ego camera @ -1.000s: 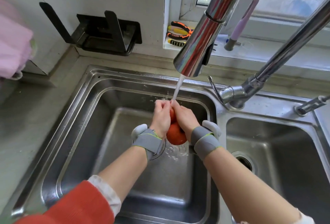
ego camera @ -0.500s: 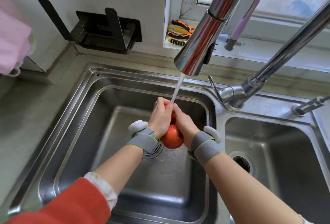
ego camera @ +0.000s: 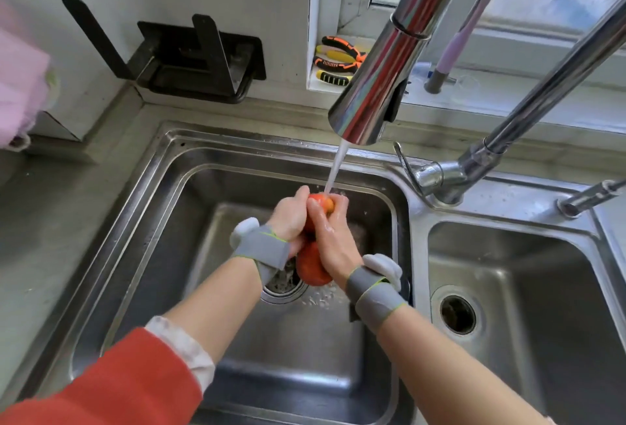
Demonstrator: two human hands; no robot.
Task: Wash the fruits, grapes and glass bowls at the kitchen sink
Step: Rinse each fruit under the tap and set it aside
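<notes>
- Your left hand (ego camera: 290,218) and right hand (ego camera: 333,238) clamp their fingers around two red fruits (ego camera: 313,267)
- The faucet (ego camera: 379,86) stream strikes the upper fruit over the left sink basin (ego camera: 162,221)

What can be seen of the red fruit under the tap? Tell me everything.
The red fruit is round, smooth and glossy, orange-red, wet. It may be two fruits, one behind the other; the hands hide the join. It is held above the left sink basin, over the drain, touching no metal. The left hand and right hand clasp it from both sides. The water stream from the tap lands on its far top.
</notes>
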